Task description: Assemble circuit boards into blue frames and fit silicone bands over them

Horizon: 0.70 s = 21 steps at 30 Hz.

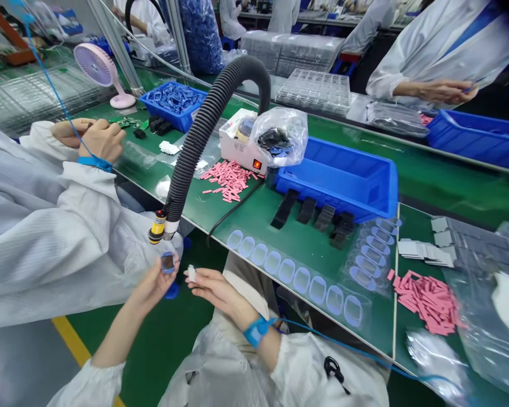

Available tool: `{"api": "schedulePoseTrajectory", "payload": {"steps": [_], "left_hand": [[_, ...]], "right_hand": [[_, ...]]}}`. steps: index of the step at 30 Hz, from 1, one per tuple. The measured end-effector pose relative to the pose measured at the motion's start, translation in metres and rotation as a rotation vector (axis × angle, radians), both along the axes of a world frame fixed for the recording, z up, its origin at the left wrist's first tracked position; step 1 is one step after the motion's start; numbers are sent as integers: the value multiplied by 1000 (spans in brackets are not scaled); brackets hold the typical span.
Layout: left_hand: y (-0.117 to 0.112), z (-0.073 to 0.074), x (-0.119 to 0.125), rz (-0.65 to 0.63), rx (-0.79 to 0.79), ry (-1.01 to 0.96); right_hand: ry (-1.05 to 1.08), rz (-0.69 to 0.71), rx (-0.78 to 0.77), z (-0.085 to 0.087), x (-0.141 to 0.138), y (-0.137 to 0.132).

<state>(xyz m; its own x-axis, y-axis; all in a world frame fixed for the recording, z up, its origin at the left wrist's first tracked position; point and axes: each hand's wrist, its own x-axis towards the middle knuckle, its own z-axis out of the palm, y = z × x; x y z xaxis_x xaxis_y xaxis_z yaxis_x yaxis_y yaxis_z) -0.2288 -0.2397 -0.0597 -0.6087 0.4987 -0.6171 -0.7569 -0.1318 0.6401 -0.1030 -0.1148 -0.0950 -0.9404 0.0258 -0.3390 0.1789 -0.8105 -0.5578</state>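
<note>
My left hand (pixel 155 282) pinches a small square part with a blue rim and dark centre (pixel 167 263) between thumb and fingers. My right hand (pixel 214 291) holds a small white piece (pixel 191 273) at its fingertips, a short gap from the square part. Just above both hands hangs the yellow-and-black nozzle (pixel 158 227) of a black corrugated hose (pixel 195 147). A blue wrist strap (pixel 254 330) circles my right wrist. Beyond my hands, a row of clear moulded pieces (pixel 299 280) lies along the green bench (pixel 254 226).
A blue plastic bin (pixel 335 181), black pieces (pixel 307 210), pink strips (pixel 229 181) and a white box with a red switch (pixel 241 148) stand on the bench. A co-worker's hands (pixel 89 138) work at the left, and another person's hand (pixel 436 90) reaches across the far bench.
</note>
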Motion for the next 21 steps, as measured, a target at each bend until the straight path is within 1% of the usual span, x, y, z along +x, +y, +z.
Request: {"api": "schedulePoseTrajectory", "payload": {"steps": [1,3,7,8,10,12,14,16,21], "left_hand": [[10,4,11,-35,15,-13],[28,18,40,-111,60,-40],[63,62,107,-249,184,-87],[72,73,123,-290,229,-96],[91,92,151,-386,399,-121],[108,106,172,-449,524,-141],[120,114,187,-498,584,-147],[129,119,197,-540,607,-154],[145,126,215,-611,606,-153]], "right_hand": [[2,-39,5,6,17,5],[6,-128,6,22,52,16],[24,-294,14,66,115,33],[31,-342,17,77,128,37],[67,-426,37,95,151,46],[131,-501,107,110,169,55],[193,-569,201,121,183,62],[218,-627,274,129,194,68],[171,-752,455,135,210,75]]}}
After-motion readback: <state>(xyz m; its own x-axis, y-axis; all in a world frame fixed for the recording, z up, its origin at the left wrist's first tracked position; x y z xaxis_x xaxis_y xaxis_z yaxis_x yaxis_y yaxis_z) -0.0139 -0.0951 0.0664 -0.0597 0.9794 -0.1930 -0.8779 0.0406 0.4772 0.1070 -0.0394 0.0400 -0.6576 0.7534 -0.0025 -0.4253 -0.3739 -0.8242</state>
